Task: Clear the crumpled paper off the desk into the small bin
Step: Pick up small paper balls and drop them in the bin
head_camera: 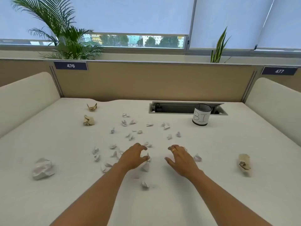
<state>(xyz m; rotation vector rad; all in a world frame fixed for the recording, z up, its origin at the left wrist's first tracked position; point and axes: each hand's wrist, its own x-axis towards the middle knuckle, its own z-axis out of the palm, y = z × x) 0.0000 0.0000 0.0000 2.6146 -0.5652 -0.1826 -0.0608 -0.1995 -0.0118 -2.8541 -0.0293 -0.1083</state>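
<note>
large white wad (43,168) far left, untouched | left hand (132,158) curled narrowly around small white scraps (146,158), hold unconfirmed | right hand (180,159) spread wide, empty | bin (202,116) well apart, back right | risk: light scraps may slip loose during carry, narrow bin mouth may cause misses

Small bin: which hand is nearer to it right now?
Right. The right hand hovers over the desk in front of and left of the small bin. The left hand is farther left still, among the white scraps.
</note>
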